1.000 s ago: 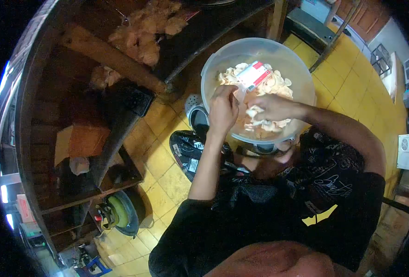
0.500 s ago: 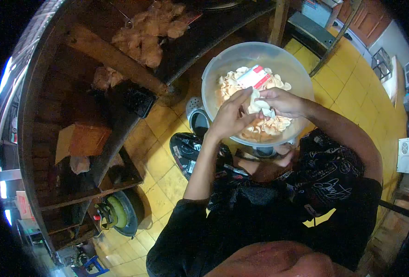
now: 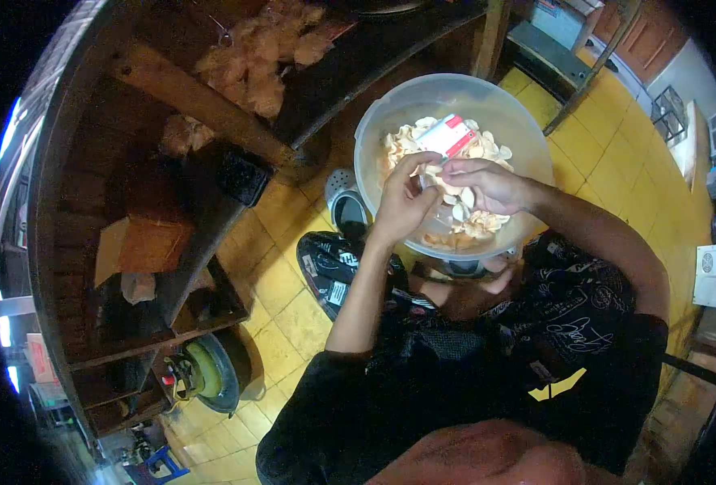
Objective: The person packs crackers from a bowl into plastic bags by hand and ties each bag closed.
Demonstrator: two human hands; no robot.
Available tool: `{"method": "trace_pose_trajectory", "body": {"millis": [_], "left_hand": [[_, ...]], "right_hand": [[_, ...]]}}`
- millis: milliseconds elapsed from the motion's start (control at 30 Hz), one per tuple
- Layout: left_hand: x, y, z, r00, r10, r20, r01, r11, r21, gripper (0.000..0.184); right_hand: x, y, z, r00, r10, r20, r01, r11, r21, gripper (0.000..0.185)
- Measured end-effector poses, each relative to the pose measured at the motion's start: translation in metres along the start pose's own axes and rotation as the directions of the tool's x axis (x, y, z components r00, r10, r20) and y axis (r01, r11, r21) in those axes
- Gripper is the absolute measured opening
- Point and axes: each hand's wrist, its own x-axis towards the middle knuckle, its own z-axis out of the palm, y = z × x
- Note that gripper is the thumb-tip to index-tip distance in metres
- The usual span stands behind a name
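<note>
A round translucent plastic tub [image 3: 372,133] stands before me, partly filled with pale, thin crackers [image 3: 487,222]. On top of the crackers lies a white and red packet [image 3: 445,137]. Over the tub, my left hand [image 3: 405,200] has its fingers bent, thumb and fingertips drawn together. My right hand [image 3: 487,184] is beside it, fingers closed in a pinch. The fingertips of both hands nearly meet. Something thin and see-through seems to be between them, too faint to make out.
Wooden shelving [image 3: 204,105] with brown bundles runs along the left, with an open cardboard box [image 3: 143,246] below. A green gas cylinder [image 3: 204,372] stands at lower left. A grey clog [image 3: 346,206] is beside the tub on yellow floor tiles [image 3: 273,279].
The pale crackers that were between my hands are gone from them. My right hand has turned slightly, and my left fingers have curled in more.
</note>
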Motion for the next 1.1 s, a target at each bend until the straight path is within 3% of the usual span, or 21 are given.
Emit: {"method": "trace_pose_trajectory", "body": {"millis": [67, 133, 200, 300, 367, 400, 467, 500, 567, 600, 667, 767, 833, 900, 967, 1033, 1067, 1100], "left_hand": [[0.000, 0.001, -0.001, 1.000, -0.011, -0.005, 0.011, 0.995, -0.102, 0.037], [0.001, 0.005, -0.003, 0.997, -0.076, -0.033, 0.074, 0.995, -0.069, 0.031], [0.002, 0.007, -0.003, 0.989, -0.137, -0.061, 0.134, 0.990, -0.041, 0.026], [0.002, 0.006, -0.002, 0.991, -0.096, -0.098, 0.097, 0.995, 0.009, 0.020], [0.001, 0.003, -0.001, 0.988, -0.021, -0.150, 0.048, 0.983, 0.175, 0.022], [0.002, 0.000, -0.002, 0.989, -0.018, -0.149, 0.045, 0.984, 0.174, 0.022], [0.003, -0.008, -0.003, 0.956, 0.194, -0.219, -0.079, 0.892, 0.444, 0.027], [0.003, -0.009, -0.004, 0.956, 0.195, -0.219, -0.081, 0.893, 0.444, 0.027], [0.003, -0.012, -0.003, 0.982, 0.001, -0.191, 0.063, 0.944, 0.324, 0.027], [0.003, -0.008, -0.003, 0.981, 0.001, -0.192, 0.062, 0.945, 0.322, 0.027], [0.003, -0.001, -0.006, 0.976, -0.197, -0.095, 0.219, 0.891, 0.397, 0.023], [0.002, -0.015, -0.005, 0.989, -0.098, -0.113, 0.137, 0.895, 0.425, 0.024], [0.001, -0.007, -0.004, 0.988, -0.114, -0.107, 0.147, 0.910, 0.387, 0.026], [0.000, -0.004, -0.003, 0.986, -0.130, -0.101, 0.158, 0.922, 0.353, 0.028], [0.000, -0.005, -0.003, 0.988, -0.042, -0.151, 0.084, 0.954, 0.289, 0.030], [0.000, -0.003, -0.005, 0.987, -0.057, -0.151, 0.101, 0.948, 0.301, 0.029], [0.000, -0.003, -0.006, 0.986, -0.073, -0.153, 0.118, 0.944, 0.309, 0.029], [0.000, -0.003, -0.007, 0.985, -0.072, -0.154, 0.117, 0.944, 0.308, 0.029]], "right_hand": [[0.005, 0.001, 0.011, 0.989, -0.101, -0.112, 0.089, 0.990, -0.112, 0.031], [0.010, 0.004, 0.008, 0.985, -0.134, -0.108, 0.115, 0.979, -0.169, 0.038], [0.013, 0.007, 0.008, 0.904, -0.422, -0.064, 0.299, 0.732, -0.612, 0.047], [0.011, -0.001, 0.008, 0.921, -0.386, -0.051, 0.248, 0.683, -0.687, 0.041], [0.008, -0.004, 0.009, 0.929, -0.368, -0.047, 0.223, 0.657, -0.720, 0.038], [0.006, -0.007, 0.009, 0.916, -0.401, -0.024, 0.234, 0.580, -0.781, 0.034], [0.005, -0.009, 0.008, 0.901, -0.433, 0.003, 0.241, 0.495, -0.835, 0.031], [0.005, -0.010, 0.007, 0.893, -0.447, 0.045, 0.263, 0.440, -0.859, 0.030], [0.003, -0.011, 0.004, 0.884, -0.459, 0.088, 0.284, 0.379, -0.881, 0.030], [0.000, -0.011, 0.005, 0.885, -0.458, 0.082, 0.273, 0.370, -0.888, 0.028], [-0.003, -0.014, 0.007, 0.887, -0.456, 0.075, 0.262, 0.362, -0.895, 0.026], [-0.005, -0.016, 0.005, 0.852, -0.513, 0.100, 0.283, 0.293, -0.913, 0.025], [-0.005, -0.019, 0.003, 0.832, -0.543, 0.111, 0.267, 0.217, -0.939, 0.021], [-0.003, -0.015, 0.001, 0.828, -0.560, 0.035, 0.217, 0.261, -0.941, 0.022], [-0.001, -0.013, 0.001, 0.818, -0.574, -0.038, 0.169, 0.304, -0.938, 0.023], [0.001, -0.012, 0.004, 0.885, -0.381, -0.269, 0.111, 0.732, -0.673, 0.026], [0.001, -0.012, 0.006, 0.885, -0.380, -0.268, 0.110, 0.731, -0.674, 0.026], [0.001, -0.012, 0.008, 0.903, -0.288, -0.319, 0.057, 0.816, -0.575, 0.029]]}}
